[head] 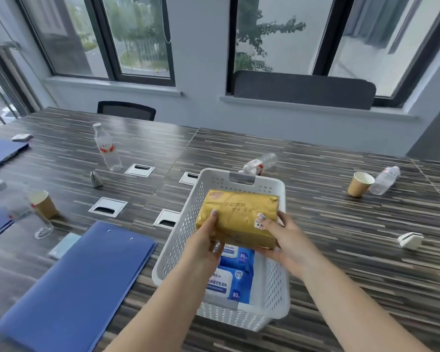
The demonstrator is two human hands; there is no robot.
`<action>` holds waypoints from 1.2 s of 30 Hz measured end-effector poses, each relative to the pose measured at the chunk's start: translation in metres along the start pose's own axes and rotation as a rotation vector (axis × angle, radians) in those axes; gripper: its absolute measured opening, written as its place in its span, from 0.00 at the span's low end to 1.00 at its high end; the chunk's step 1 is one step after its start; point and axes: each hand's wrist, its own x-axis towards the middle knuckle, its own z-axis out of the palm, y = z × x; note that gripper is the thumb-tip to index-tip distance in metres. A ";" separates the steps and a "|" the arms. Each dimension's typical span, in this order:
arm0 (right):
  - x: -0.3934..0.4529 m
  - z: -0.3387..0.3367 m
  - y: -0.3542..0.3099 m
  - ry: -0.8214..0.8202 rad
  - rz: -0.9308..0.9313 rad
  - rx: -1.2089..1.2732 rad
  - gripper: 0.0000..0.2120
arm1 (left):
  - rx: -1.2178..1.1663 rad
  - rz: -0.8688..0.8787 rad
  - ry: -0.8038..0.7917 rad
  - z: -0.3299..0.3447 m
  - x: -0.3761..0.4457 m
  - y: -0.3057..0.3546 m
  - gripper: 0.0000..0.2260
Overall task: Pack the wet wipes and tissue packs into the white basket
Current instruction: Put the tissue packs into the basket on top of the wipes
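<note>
White basket [186, 224]: perforated plastic, stands on the striped worktop [341, 224] straight ahead of the person, long axis running away from the viewer; handle cut-out at the far end; judged to sit there so both arms reach in from the near end.
Wet wipes [235, 278]: two blue-and-white packs lying flat on the basket floor, one behind the other, in the near half; flat lay judged to leave room above for stacking.
Tissue pack [239, 217]: gold wrapper, soft block, held level over the far half of the basket, its far end about at rim height; whether its underside touches anything cannot be told; judged to be the step in hand, the pack going in beyond or atop the wipes.
Left hand [206, 247]: at the pack's near-left corner; fingers [214, 214] curled onto the top face, the rest beneath the pack; grips it.
Right hand [280, 240]: at the near-right corner; one finger laid on the top face, palm and remaining fingers cupped under and beside the end; grips it; two-handed hold judged to keep the soft pack level.
Elsewhere on worktop: blue folder [81, 283] to the left; paper cup [360, 184] and water bottle [385, 180] lying at right; upright bottle [106, 148] at far left.
</note>
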 end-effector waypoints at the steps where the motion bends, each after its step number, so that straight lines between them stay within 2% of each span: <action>1: 0.009 0.005 0.002 0.028 0.019 0.006 0.15 | -0.022 -0.026 0.041 0.002 0.008 0.001 0.15; 4: 0.034 0.012 0.012 0.091 0.084 0.056 0.14 | -0.032 -0.069 0.136 0.005 0.033 0.001 0.20; 7: 0.065 0.017 0.020 0.147 0.148 0.086 0.08 | 0.008 -0.105 0.162 0.006 0.066 -0.001 0.22; 9: 0.081 0.018 0.025 0.165 0.165 0.129 0.07 | -0.011 -0.108 0.179 0.006 0.081 -0.002 0.23; 13: 0.120 0.024 0.040 0.184 0.158 0.188 0.20 | -0.056 -0.121 0.171 0.007 0.112 0.001 0.25; 15: 0.134 0.030 0.044 0.203 0.144 0.225 0.21 | -0.080 -0.119 0.163 0.008 0.122 0.005 0.23; 22: 0.172 0.041 0.053 0.306 0.139 0.259 0.12 | -0.080 -0.134 0.235 0.010 0.164 0.008 0.23; 27: 0.176 0.038 0.059 0.319 0.136 0.232 0.10 | 0.000 -0.142 0.289 0.004 0.172 0.003 0.23; 36: 0.165 0.040 0.051 0.341 0.157 0.171 0.28 | -0.148 -0.157 0.209 0.013 0.146 0.015 0.22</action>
